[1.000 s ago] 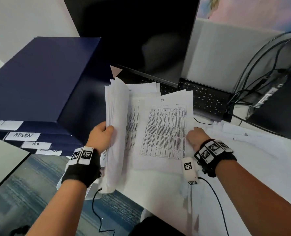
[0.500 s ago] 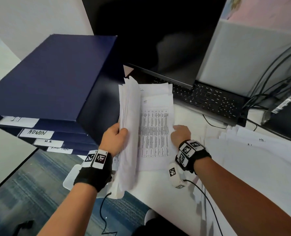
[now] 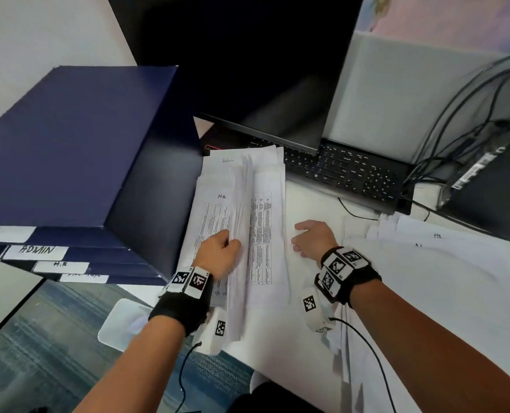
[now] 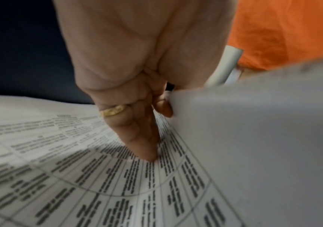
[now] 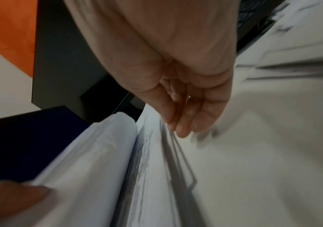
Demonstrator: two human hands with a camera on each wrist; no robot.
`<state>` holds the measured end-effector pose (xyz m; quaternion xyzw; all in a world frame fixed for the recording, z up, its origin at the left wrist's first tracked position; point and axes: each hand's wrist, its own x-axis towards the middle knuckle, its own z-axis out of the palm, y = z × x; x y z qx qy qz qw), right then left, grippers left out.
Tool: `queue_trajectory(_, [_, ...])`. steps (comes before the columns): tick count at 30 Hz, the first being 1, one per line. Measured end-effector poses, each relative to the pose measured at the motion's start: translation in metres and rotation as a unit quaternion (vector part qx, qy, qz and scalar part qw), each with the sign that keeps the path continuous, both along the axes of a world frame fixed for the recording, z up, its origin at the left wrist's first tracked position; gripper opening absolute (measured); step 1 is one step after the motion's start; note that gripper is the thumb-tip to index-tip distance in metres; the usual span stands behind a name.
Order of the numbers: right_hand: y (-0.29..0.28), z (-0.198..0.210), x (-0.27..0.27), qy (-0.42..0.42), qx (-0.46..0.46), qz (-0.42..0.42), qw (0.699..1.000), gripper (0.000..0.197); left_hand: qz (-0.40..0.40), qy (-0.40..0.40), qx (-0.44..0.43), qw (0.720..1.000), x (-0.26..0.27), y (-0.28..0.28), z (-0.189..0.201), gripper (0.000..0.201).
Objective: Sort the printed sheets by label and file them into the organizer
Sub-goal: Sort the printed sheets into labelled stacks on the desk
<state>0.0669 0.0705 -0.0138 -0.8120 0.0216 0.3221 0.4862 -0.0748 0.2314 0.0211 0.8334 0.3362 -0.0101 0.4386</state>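
A stack of printed sheets [image 3: 265, 234] lies on the white desk in front of the laptop. My left hand [image 3: 218, 254] pinches a lifted bundle of sheets [image 3: 241, 210] near its lower edge, thumb on the bundle. Its straight fingers [image 4: 137, 138] press on a printed table sheet [image 4: 79, 176] marked "H.R" [image 3: 221, 197]. My right hand [image 3: 310, 238] rests with relaxed fingers on the desk just right of the stack, holding nothing. The navy organizer [image 3: 68, 144] stands to the left, with tabs reading "ADMIN" [image 3: 36, 250] and "H.R" [image 3: 59, 265].
A laptop keyboard [image 3: 346, 171] and a dark monitor [image 3: 247, 70] stand behind the stack. Cables [image 3: 456, 114] run down at the far right. More loose sheets [image 3: 426, 263] are spread on the desk at the right. The desk's front edge runs below my wrists.
My left hand has tipped the bundle from nearly upright down towards the stack. My right hand has let go of the top sheet and drawn back to the right onto the desk.
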Motion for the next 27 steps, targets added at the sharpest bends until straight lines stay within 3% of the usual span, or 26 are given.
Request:
queue_trajectory(5, [-0.051, 0.002, 0.013, -0.030, 0.004, -0.033, 0.999, 0.019, -0.105, 0.082, 0.024, 0.991, 0.014, -0.029, -0.006, 0.034])
queue_trajectory(10, [-0.122, -0.001, 0.028, -0.122, -0.129, -0.021, 0.984, 0.021, -0.078, 0.171, 0.119, 0.975, 0.037, -0.063, -0.007, 0.032])
queue_trajectory(13, [-0.170, 0.002, 0.036, -0.122, -0.262, 0.017, 0.957, 0.029, -0.088, 0.134, 0.185, 0.970, 0.053, -0.096, -0.005, 0.032])
queue_trajectory(18, [-0.239, 0.001, 0.039, -0.077, -0.437, 0.055, 0.895, 0.035, -0.153, 0.048, 0.104, 0.981, 0.071, -0.163, -0.012, 0.023])
queue_trajectory(21, [-0.270, -0.003, 0.039, -0.048, -0.441, 0.003, 0.896, 0.044, -0.200, 0.046, 0.064, 0.977, 0.076, -0.203, -0.021, 0.021])
queue_trajectory(23, [-0.285, -0.007, 0.038, -0.029, -0.399, -0.058, 0.915, 0.050, -0.212, 0.077, 0.047, 0.973, 0.077, -0.223, -0.027, 0.027])
queue_trajectory(27, [-0.308, -0.016, 0.042, 0.006, -0.307, -0.144, 0.941, 0.066, -0.154, 0.118, -0.012, 0.981, 0.080, -0.251, -0.041, 0.051])
